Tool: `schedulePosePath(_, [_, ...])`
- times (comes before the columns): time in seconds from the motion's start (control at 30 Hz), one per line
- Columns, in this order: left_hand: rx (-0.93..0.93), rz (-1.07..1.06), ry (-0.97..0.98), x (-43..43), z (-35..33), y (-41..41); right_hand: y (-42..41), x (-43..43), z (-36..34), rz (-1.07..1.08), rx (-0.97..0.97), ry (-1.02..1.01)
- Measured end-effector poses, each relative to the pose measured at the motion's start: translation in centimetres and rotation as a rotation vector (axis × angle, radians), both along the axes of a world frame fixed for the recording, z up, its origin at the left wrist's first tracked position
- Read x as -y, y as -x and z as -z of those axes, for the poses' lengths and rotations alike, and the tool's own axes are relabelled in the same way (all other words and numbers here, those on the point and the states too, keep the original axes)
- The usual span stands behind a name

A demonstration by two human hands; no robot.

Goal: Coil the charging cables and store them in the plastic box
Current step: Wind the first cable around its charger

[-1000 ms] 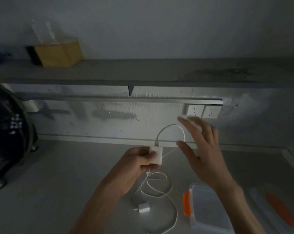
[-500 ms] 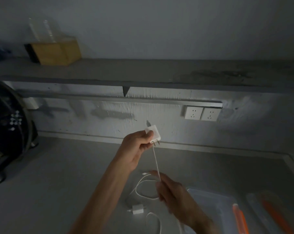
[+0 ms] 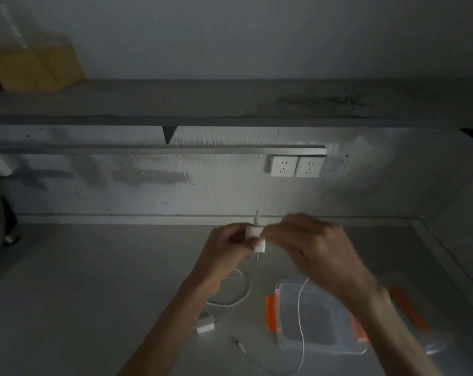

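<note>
— See how the left hand (image 3: pixel 224 248) is wrapped round that small white plug-in charger block (image 3: pixel 255 240), prongs pointing down? The right hand (image 3: pixel 311 248) has its fingertips pinched up against the block's top, I'd guess on the thin white charging cable (image 3: pixel 301 316), though it's dim and blurred there.

— And the rest of that cable?

— It hangs from under the right hand, down across the clear plastic box with orange clips (image 3: pixel 319 318) on the grey counter (image 3: pixel 94 294), then trails toward the near edge. If it's wound fast, that loose tail could drag over the box rim and shove it, or whip into the second white charger and its looped cable (image 3: pixel 207 324) lying just left of the box.

— Tangling the two?

— That's my worry. Also winding tight at the plug end could kink the cable, and the block could twist out of the left hand's grip.
</note>
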State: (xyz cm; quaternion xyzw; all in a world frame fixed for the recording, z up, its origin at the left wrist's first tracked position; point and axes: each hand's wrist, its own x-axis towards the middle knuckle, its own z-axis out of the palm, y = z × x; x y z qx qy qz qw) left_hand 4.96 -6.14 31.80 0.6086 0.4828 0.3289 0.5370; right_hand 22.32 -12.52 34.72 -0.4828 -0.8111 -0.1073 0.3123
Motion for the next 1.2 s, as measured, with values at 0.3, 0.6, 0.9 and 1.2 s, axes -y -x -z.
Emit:
schedulePosePath(0.3, [-0.296,0.127,-0.439,2.7,-3.6,1.5,-2.1,-5.4,-1.7,-0.165,-0.308,0.01])
schedulePosePath(0.6, [-0.177,0.136,-0.234,1.9,-4.3,3.4,0.8,-8.0,3.7,-0.163,-0.796,0.711])
schedulePosePath(0.9, [0.107,-0.214,0.094,-4.4,-1.9,4.4,5.9,0.2,9.3,-0.042,-0.791,0.65])
schedulePosePath(1.2, [-0.188,0.046,-0.038,-0.4,-0.6,3.3,2.5,-0.9,0.7,0.099,-0.068,0.058])
